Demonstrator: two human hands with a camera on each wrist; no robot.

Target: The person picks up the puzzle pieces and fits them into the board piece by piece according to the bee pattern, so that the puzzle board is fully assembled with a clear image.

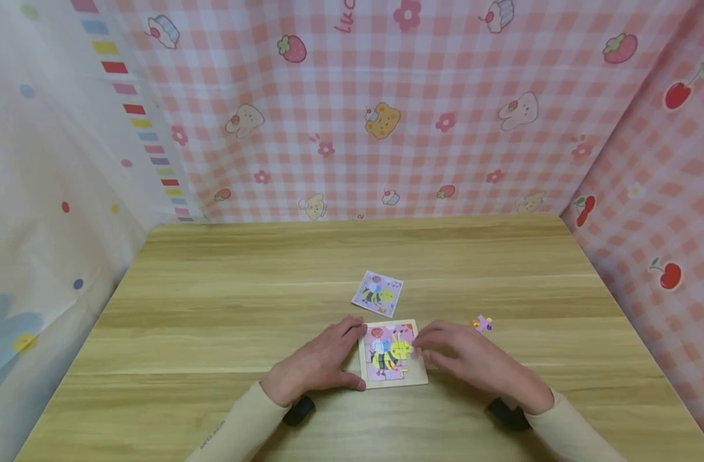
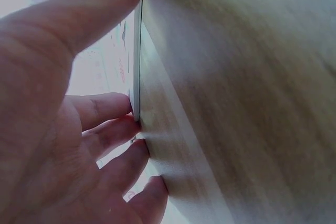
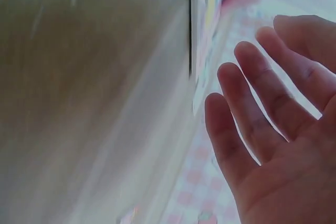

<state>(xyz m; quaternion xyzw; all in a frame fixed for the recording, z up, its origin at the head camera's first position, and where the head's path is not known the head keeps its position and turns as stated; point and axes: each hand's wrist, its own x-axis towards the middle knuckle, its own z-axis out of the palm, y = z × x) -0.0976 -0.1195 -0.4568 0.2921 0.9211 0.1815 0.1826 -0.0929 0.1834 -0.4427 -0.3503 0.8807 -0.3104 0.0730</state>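
A small wooden puzzle board (image 1: pixel 421 374) lies on the table with a bee picture (image 1: pixel 386 353) in its frame, the lower right part showing bare wood. My left hand (image 1: pixel 317 359) holds the board's left side, thumb at the near corner and index finger at the far one. In the left wrist view, the left hand's fingertips (image 2: pixel 123 103) meet the board's edge (image 2: pixel 137 66). My right hand (image 1: pixel 473 359) hovers at the board's right edge with fingers (image 3: pixel 249 108) loosely bent and spread; no piece shows in it. Loose puzzle pieces (image 1: pixel 482 323) lie beyond the right hand.
A square card (image 1: pixel 377 294) with the same bee picture lies just behind the board. The wooden table (image 1: pixel 213 289) is bordered by a pink checked cloth (image 1: pixel 352 167) at the back and patterned cloths at both sides.
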